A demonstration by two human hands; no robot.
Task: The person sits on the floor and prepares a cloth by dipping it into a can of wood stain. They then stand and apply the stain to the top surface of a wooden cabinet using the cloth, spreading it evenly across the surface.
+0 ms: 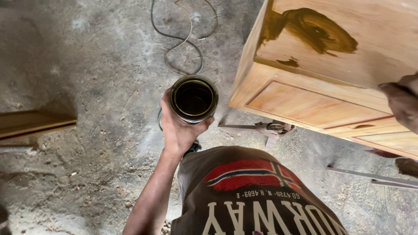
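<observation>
On the far left, well apart from the cabinet [331,74], a wooden plank [35,122] lies on the dusty concrete floor [87,65]. Nearer to the cabinet, the left hand [178,128] is closed around an open round can [193,99] of dark liquid and holds it upright above the floor, just beside the cabinet's left corner. A thin cable [183,43] loops on the floor behind the can.

The cabinet is pale wood, and a dark brown patch of stain [318,30] is already on its top face; most of the surface is bare. I judge the staining is at its beginning.

The right hand [402,102] rests at the cabinet's right edge, dark with stain; whether it grips something I cannot tell. Below the cabinet stand metal supports [272,128], which could catch a foot.
</observation>
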